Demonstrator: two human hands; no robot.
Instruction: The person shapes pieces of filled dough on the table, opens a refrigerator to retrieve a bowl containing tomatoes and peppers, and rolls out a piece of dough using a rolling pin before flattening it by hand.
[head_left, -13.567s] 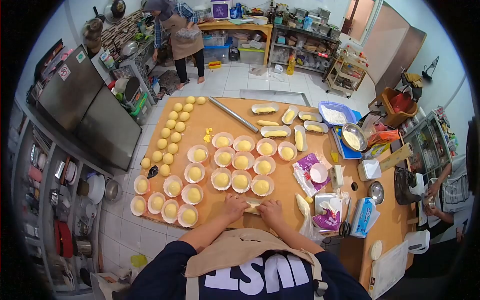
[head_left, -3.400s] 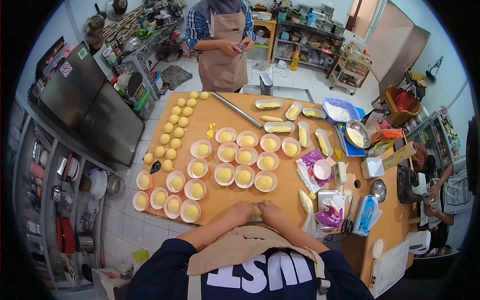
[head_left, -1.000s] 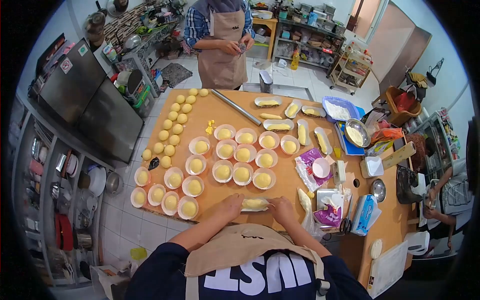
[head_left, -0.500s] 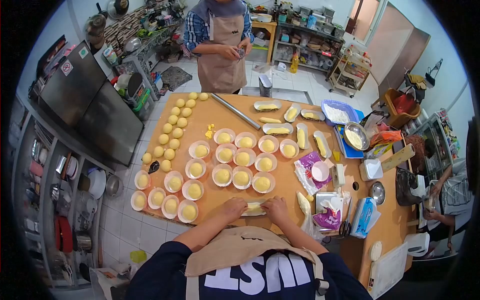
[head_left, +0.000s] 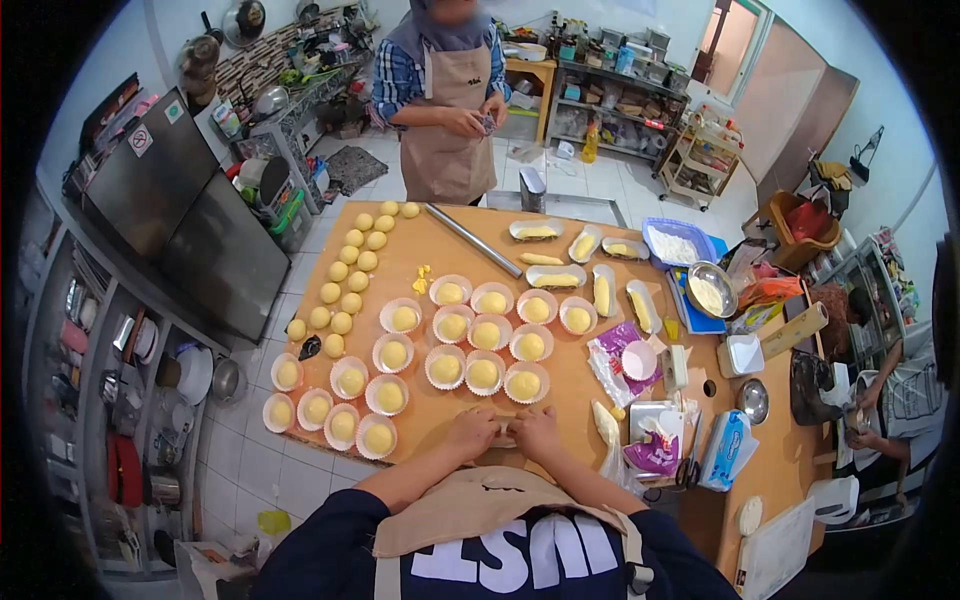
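Step in hand appears to be rolling a dough piece [head_left: 504,440], located between left hand [head_left: 473,434] and right hand [head_left: 537,434] at the near surface [head_left: 410,265] edge. Fingers [head_left: 489,425] curl over its ends; firmness of grip cannot be determined. Next move seemingly calls for even pressure. Paper cups [head_left: 444,386] contain dough balls [head_left: 484,373]; the blue basin [head_left: 660,259], white powder [head_left: 672,244].

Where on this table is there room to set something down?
Bare tabletop shows between the loose dough balls and metal rod, beyond the yellow scraps; also between the cupped dough, right hand and purple wrapper. The right end is crowded, from blue tub to tissue pack.
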